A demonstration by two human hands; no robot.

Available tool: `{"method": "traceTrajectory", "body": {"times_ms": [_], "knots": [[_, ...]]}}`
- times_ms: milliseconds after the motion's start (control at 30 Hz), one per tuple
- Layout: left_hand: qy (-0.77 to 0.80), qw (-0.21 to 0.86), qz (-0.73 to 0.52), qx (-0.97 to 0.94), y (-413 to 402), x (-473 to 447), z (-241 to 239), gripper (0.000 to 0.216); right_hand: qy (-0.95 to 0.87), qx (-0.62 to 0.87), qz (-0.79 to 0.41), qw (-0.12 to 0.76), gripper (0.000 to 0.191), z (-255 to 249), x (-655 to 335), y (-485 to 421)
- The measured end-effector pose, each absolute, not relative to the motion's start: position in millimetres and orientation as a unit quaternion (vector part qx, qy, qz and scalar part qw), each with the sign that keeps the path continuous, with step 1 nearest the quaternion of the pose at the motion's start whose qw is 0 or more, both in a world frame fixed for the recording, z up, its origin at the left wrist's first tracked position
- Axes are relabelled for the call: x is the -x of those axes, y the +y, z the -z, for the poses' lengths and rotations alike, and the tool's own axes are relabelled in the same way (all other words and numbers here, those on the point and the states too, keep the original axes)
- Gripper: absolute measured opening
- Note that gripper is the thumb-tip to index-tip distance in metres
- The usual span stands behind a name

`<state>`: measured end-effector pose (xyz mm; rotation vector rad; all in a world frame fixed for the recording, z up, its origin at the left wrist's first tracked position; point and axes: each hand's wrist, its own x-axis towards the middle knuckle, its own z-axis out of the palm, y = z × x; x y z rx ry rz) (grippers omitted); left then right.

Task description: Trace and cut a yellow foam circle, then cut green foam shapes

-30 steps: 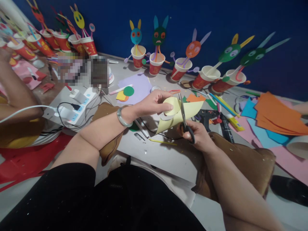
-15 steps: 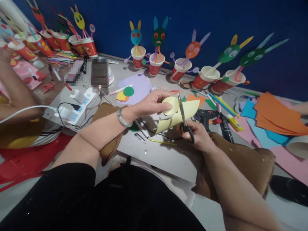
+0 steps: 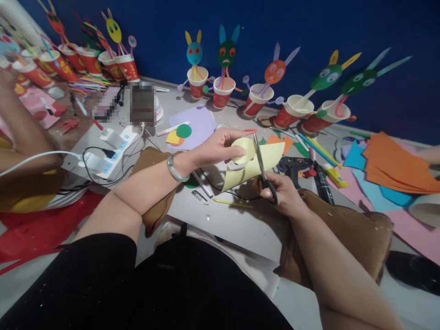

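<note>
A sheet of pale yellow paper (image 3: 256,166) is held up over the table, with a rounded part partly cut out of it. My left hand (image 3: 225,147) pinches that rounded part between thumb and fingers. Closed around the black handles of a pair of scissors (image 3: 260,158) is my right hand (image 3: 283,192). The scissor blades point up and away, at the paper beside the rounded part. Below the hands a yellow stick (image 3: 233,203) and a small cutter blade (image 3: 199,196) lie on the grey table (image 3: 220,224).
Red paper cups (image 3: 223,94) with paper animal figures line the back wall. A black glue gun (image 3: 294,169) and orange paper sheets (image 3: 392,160) lie to the right. On the left are a power strip (image 3: 118,151), purple paper (image 3: 197,121) and another person's arm (image 3: 27,119).
</note>
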<state>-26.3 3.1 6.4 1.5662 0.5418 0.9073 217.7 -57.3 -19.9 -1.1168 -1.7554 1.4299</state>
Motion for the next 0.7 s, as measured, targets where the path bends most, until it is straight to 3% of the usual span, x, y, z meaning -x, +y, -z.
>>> {"method": "traceTrajectory", "body": {"times_ms": [367, 600, 700], "knots": [[0.255, 0.587, -0.403, -0.654, 2, 26, -10, 0.031, -0.656, 0.425, -0.529, 0.33, 0.069, 27, -217, -56], [0.339, 0.558, -0.429, -0.624, 4, 25, -13, 0.012, -0.657, 0.414, -0.458, 0.433, 0.067, 46, -223, -53], [0.378, 0.558, -0.43, -0.6, 5, 23, -14, 0.011, -0.637, 0.463, -0.365, 0.497, 0.054, 51, -226, -51]]}}
